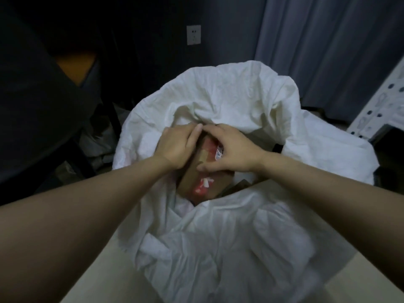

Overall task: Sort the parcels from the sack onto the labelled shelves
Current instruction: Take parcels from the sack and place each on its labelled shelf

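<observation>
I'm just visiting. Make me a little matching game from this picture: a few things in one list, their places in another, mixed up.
Things:
1. cardboard parcel
2. wall socket
3. white shelf frame
4. curtain

Places:
A. right edge of the view
B. inside the open white sack, under both hands
C. upper right, hanging in folds
D. on the dark wall, above the sack

Pairs: 1-B, 2-D, 3-A, 4-C

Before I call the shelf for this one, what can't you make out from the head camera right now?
- Brown cardboard parcel with red tape: far end covered by left hand and right hand.
- Its white label: too small, mostly under the right hand.
- White woven sack: folds hide other contents.
- White metal shelf frame: cut off by the right edge, labels unseen.
</observation>
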